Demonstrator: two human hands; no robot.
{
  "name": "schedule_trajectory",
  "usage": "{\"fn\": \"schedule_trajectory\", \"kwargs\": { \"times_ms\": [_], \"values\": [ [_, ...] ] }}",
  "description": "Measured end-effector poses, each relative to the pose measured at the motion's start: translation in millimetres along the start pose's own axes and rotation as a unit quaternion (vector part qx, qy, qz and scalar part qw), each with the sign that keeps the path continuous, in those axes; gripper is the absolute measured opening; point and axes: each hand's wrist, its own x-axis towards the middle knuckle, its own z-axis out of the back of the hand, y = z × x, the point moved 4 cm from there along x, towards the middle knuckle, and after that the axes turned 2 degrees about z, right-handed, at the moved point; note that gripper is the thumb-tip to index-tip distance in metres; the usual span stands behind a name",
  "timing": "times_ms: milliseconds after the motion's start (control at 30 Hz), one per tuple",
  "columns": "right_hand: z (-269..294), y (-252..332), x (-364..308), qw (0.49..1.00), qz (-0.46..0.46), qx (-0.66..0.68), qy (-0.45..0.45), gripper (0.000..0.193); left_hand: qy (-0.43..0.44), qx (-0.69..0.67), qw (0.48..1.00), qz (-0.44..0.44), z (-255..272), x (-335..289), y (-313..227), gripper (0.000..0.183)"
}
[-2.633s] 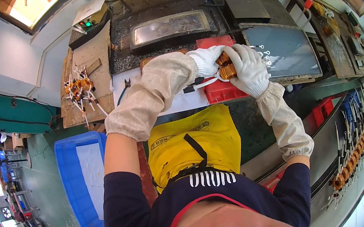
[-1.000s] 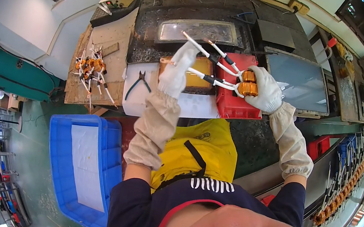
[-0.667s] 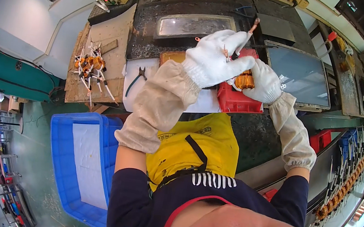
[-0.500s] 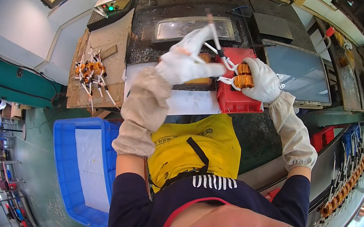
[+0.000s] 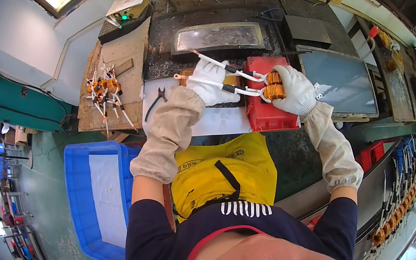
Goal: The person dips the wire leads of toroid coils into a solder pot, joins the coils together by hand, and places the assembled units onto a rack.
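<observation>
My right hand (image 5: pixel 297 92), in a white glove, is closed around a pair of copper-wound toroidal coils (image 5: pixel 275 86) above a red plastic box (image 5: pixel 267 118). From the coils, two white-sleeved wire leads (image 5: pixel 204 81) with black bands run left and end in bare copper tips. Those leads cross my gloved left hand (image 5: pixel 213 89), which holds them; some of its fingers are hidden beneath. Diagonal-cutting pliers (image 5: pixel 157 103) with dark handles lie on white paper (image 5: pixel 219 121), beside my left sleeve.
At the left, several finished-looking coils with leads (image 5: pixel 105 90) are heaped on a wooden board (image 5: pixel 89 114). Behind my hands is a rectangular metal-framed pot (image 5: pixel 220 38). A blue crate (image 5: pixel 76 191) stands low on the left. A grey panel (image 5: pixel 338 81) lies to the right.
My left hand has come down and slightly right from its blurred raised position. The leads now stretch out leftward, nearly parallel. The pliers, previously not visible, show on the paper.
</observation>
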Motion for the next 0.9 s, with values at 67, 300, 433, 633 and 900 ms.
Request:
{"fn": "schedule_trajectory", "kwargs": {
  "times_ms": [67,300,433,633,900],
  "values": [
    [0.4,-0.8,-1.6,1.0,-0.002,-0.001,-0.001,0.069,0.033,-0.011,0.999,0.017,0.2,-0.4,-1.7,0.085],
    [0.9,1.5,-0.1,1.0,-0.022,-0.007,0.011,0.07,-0.014,-0.08,0.997,-0.02,14.2,-22.9,-20.8,0.072],
    [-0.1,1.7,-0.2,1.0,-0.026,-0.004,0.007,0.07,-0.172,-0.024,0.983,0.059,27.7,-43.5,8.5,0.07],
    [-0.5,4.1,-0.2,0.999,-0.02,-0.031,0.003,0.069,-0.027,-0.619,0.773,0.139,-21.8,-84.5,-7.1,0.052],
    [-0.7,4.8,2.7,1.0,-0.009,-0.023,0.003,0.067,-0.095,-0.874,0.408,0.248,-47.0,-15.7,-26.9,0.057]
  ]
}}
